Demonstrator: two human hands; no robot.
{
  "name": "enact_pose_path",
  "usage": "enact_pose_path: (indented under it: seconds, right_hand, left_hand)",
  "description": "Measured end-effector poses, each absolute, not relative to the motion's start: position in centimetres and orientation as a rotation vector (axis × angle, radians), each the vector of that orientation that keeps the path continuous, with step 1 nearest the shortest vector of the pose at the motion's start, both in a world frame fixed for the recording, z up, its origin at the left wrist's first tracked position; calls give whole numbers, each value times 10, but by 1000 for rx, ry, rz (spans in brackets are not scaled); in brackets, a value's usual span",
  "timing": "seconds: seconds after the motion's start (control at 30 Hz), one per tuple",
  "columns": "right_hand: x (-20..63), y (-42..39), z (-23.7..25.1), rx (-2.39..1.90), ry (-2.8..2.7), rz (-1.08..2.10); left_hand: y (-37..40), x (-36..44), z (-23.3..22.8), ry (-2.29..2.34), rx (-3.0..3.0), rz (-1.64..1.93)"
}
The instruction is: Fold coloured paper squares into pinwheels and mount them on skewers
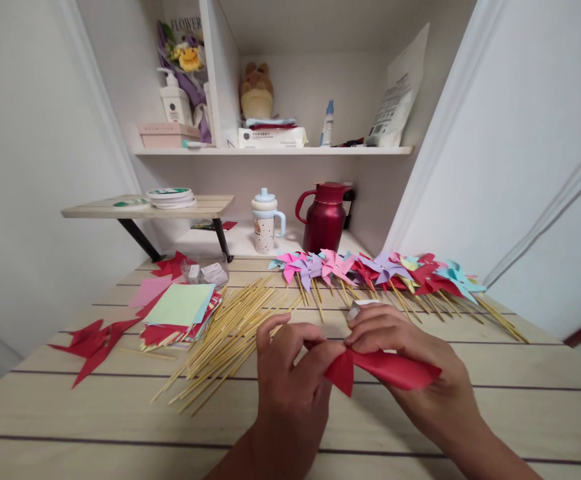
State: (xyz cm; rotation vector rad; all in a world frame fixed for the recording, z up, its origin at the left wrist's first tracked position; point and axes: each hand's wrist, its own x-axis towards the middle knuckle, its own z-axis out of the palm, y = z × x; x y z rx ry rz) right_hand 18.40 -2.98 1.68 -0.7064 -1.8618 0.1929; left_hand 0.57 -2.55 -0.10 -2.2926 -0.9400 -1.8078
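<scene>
A piece of red paper (pixel 395 371), folded and curled like a pinwheel's blades, is held above the table between my two hands. My left hand (pixel 293 373) pinches its left end with thumb and forefinger. From the right, my right hand (pixel 413 353) has its fingers closed over the paper's middle and upper edge. The fingertips meet near the paper's centre, and I cannot tell whether a pin is there. A small whitish object (pixel 363 307) shows just behind my right fingers. Left of my hands lies a loose heap of thin wooden sticks (pixel 230 340).
Finished pinwheels (pixel 337 267) on sticks lie in a row along the back right. A stack of coloured paper squares (pixel 180 305) and cut red paper (pixel 90 339) lie at left. Behind stand a speckled cup (pixel 264 230), a red jug (pixel 324 220) and a small raised shelf (pixel 205 208).
</scene>
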Motion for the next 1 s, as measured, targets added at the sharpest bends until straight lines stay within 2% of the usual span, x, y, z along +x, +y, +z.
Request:
enact_pose_path:
  seconds: [0.3, 0.43, 0.53, 0.63, 0.73, 0.87, 1.0]
  right_hand:
    - [185, -30, 16, -658, -1907, -22]
    - [193, -26, 11, -694, -1890, 3]
    - [199, -22, 8, -784, -1750, 65]
    - [200, -19, 7, -933, -1455, 95]
    - [197, -16, 5, -1021, -1227, 249]
    - [193, -10, -3, -1022, -1045, 533]
    - [190, -7, -8, -1117, -1104, 675]
  left_hand:
    - [-26, 7, 1, -871, -2266, -1857]
    - [-22, 8, -3, -952, -2338, -1829]
    - [-19, 10, -6, -1121, -2427, -1785]
    - [-12, 9, -6, -1220, -2410, -1936]
    - [0, 0, 0, -1361, -2226, -2136]
    - [23, -34, 15, -1632, -2002, -2224]
    - [46, -77, 28, -1834, -1923, -2059]
